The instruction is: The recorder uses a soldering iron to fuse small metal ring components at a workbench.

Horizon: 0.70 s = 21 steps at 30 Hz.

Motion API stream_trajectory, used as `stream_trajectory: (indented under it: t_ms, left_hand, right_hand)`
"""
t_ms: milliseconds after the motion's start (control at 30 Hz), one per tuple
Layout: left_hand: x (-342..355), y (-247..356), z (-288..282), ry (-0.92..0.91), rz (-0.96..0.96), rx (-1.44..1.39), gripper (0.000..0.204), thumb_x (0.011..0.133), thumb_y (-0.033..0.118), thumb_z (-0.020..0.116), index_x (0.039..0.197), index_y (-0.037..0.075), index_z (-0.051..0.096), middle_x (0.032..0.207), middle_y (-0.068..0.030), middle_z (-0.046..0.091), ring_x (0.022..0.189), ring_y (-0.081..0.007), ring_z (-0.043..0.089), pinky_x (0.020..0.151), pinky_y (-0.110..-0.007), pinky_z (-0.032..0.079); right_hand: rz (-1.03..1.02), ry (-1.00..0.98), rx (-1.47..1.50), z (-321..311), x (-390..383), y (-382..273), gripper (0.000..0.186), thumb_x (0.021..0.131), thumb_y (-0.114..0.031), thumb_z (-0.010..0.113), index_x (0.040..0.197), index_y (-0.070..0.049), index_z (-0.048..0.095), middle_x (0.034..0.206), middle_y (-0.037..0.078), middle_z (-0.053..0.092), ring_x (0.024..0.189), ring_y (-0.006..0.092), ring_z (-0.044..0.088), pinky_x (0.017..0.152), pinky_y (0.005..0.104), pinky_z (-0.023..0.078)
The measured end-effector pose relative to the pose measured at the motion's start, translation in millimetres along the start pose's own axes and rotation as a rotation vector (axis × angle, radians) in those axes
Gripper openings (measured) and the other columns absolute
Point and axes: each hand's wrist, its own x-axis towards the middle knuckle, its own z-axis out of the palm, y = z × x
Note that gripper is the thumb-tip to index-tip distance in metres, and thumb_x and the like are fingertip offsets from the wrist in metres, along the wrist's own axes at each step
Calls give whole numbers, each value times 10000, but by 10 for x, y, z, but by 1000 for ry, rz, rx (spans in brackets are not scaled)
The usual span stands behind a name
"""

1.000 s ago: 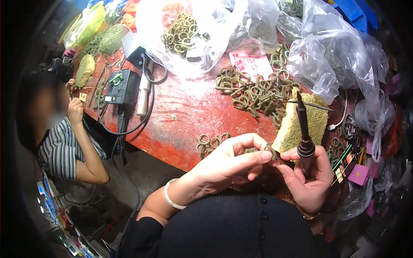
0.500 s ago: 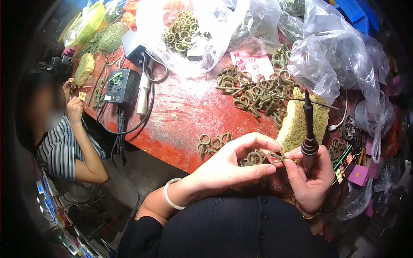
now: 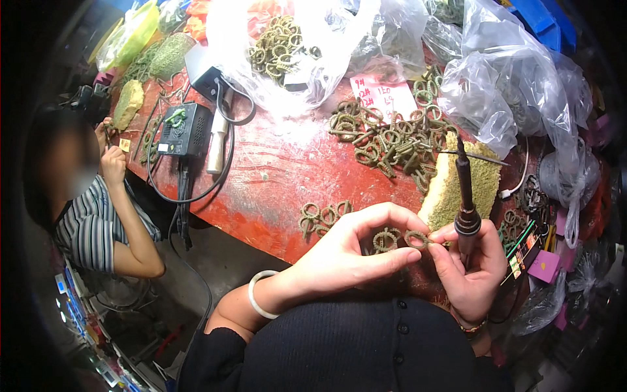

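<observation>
Over the red table (image 3: 281,176), my left hand (image 3: 353,251) and right hand (image 3: 467,268) pinch green rings (image 3: 398,239) between fingertips; the right also grips an upright soldering iron (image 3: 465,196). Joining looks underway; next needs the tip lowered steadily.

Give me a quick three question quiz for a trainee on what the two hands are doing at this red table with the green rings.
1. True or false: the right hand holds the soldering iron with its tip pointing up, away from the person.
2. Multiple choice: what does the left hand pinch? A) a plastic bag B) joined green rings C) a black cable
3. Fill in: the small row of rings on the red table lies to the ____ of the left hand.

Key
1. True.
2. B; the right hand's fingertips also touch the rings.
3. Left, toward the black control box.
</observation>
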Motion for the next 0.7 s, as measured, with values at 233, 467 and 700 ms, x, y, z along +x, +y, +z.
stream_trajectory:
  t_ms: [233, 467, 700]
  left_hand:
    - [-4, -55, -6, 21, 84, 117, 280, 861, 82, 718, 1122, 27, 636, 1107, -58, 644, 1047, -134, 593, 926, -296, 459]
    - [-16, -38, -4, 33, 90, 151, 265, 863, 86, 717, 1109, 19, 644, 1089, -67, 655, 1032, -135, 603, 911, -292, 471]
    - [-23, -21, 2, 27, 87, 145, 272, 862, 88, 720, 1111, 13, 644, 1086, -69, 657, 1032, -134, 604, 910, -289, 472]
  right_hand:
    - [-67, -29, -31, -22, -4, 2, 247, 784, 42, 724, 963, -25, 567, 825, -5, 682, 515, -30, 367, 486, 158, 299]
    - [-69, -46, -49, -37, -8, 3, 256, 784, 43, 725, 983, -22, 577, 827, -5, 686, 511, -31, 382, 487, 157, 311]
    - [-68, -41, -39, -25, -15, 8, 255, 787, 49, 719, 980, -21, 569, 833, -1, 690, 517, -33, 389, 492, 155, 317]
